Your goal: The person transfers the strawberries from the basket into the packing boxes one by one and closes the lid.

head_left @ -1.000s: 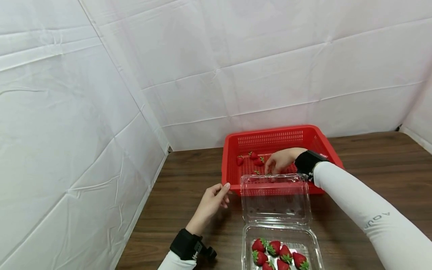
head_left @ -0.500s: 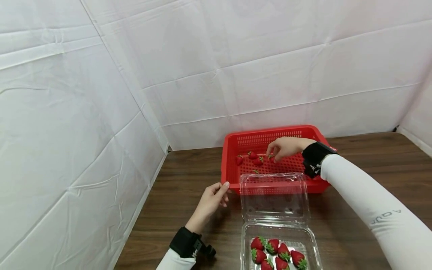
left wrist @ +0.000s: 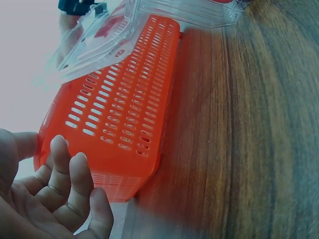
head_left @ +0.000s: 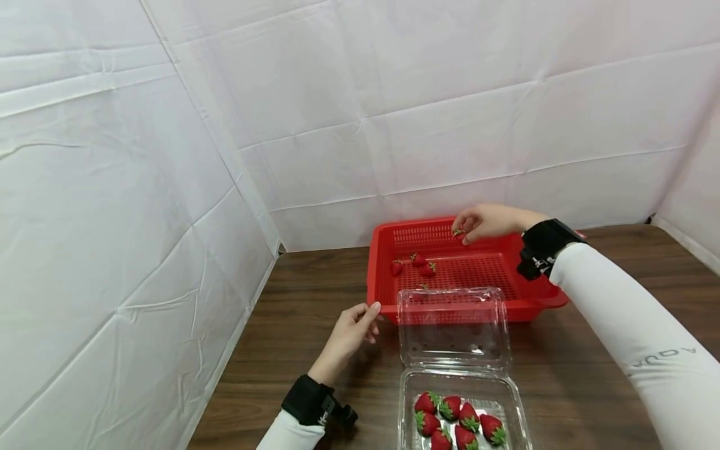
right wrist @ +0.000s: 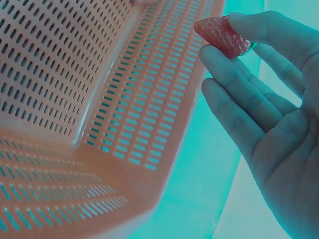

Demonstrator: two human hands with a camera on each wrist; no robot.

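Note:
My right hand (head_left: 475, 224) is raised above the far side of the red perforated basket (head_left: 531, 299) and pinches a strawberry (right wrist: 222, 36) between thumb and fingertips; in the head view only a bit of that strawberry (head_left: 459, 233) shows. Three strawberries (head_left: 416, 264) lie loose on the basket floor at its left. My left hand (head_left: 351, 333) rests on the table with its thumb touching the basket's near left corner (left wrist: 117, 172), fingers loosely curled. A clear clamshell box (head_left: 458, 365) stands open in front of the basket, with several strawberries (head_left: 452, 419) in its lower half.
The brown wooden table (head_left: 315, 281) is hemmed in by white sheeting at the back and along the left side. The raised clear lid (head_left: 452, 325) leans against the basket's front wall. Bare tabletop lies right of the clamshell.
My right hand has lifted out of the basket's near part with a strawberry pinched, moving up and toward the far wall. The left hand has stayed at the basket corner.

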